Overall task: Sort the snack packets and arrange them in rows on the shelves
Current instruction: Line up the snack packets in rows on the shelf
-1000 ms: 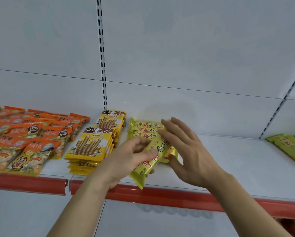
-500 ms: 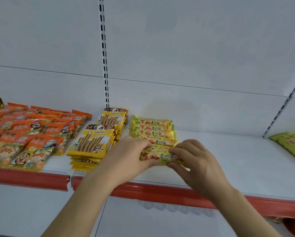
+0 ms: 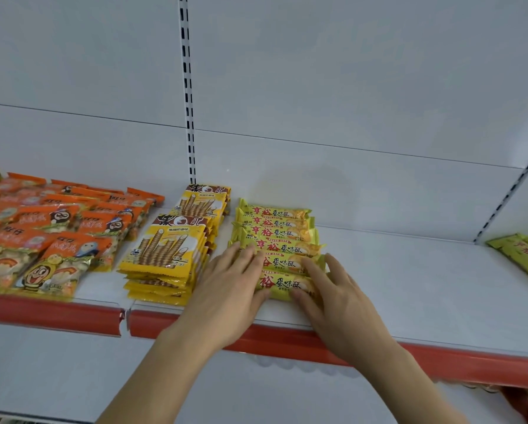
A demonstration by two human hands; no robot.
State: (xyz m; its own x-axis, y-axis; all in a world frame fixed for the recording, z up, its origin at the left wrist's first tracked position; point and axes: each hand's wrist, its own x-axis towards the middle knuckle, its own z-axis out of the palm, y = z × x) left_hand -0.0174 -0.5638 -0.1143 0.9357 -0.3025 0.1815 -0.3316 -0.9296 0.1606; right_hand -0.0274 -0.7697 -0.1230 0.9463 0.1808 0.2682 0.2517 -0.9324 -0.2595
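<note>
The front yellow packet (image 3: pixel 287 286) is pressed flat by both hands (image 3: pixel 226 289) (image 3: pixel 336 298), fingers (image 3: pixel 244 255) released (nothing gripped), seemingly to square the row.

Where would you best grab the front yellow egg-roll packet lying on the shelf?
Take the front yellow egg-roll packet by its two short ends, coming from the left and right. It lies flat and long, crosswise to the white shelf, and the left hand and right hand already flank it.
</note>
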